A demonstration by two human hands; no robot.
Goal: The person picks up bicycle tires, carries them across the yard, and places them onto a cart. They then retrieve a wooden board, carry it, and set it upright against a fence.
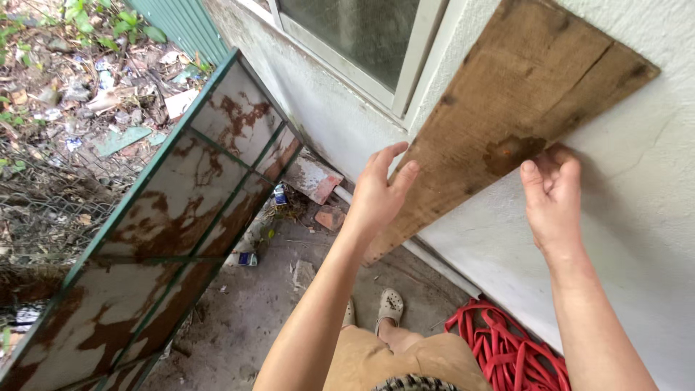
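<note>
Fingers of the left hand (pixel 376 192) are extended and slightly spread, lying flat against the lower edge of a weathered wooden board (pixel 507 108); the fingers of the right hand (pixel 554 195) are loosely curled, their tips touching the board's underside near a dark stain. Neither hand closes around the board: both press or steady it with open fingers. The board leans diagonally against a white plastered wall (pixel 637 217), its upper end high at the right, its lower end pointing down toward the ground. Above the board's left part sits a window (pixel 362 43) with a pale frame. Below the hands appear the person's tan shorts and light perforated shoes (pixel 391 304) on a dirty concrete floor (pixel 253 311). A coiled red hose or cable (pixel 507 347) lies at the wall's foot, just right of the legs. To the left stands a tilted, rust-stained panel with a green frame (pixel 166 217); beyond it, litter and leaves cover the soil.
</note>
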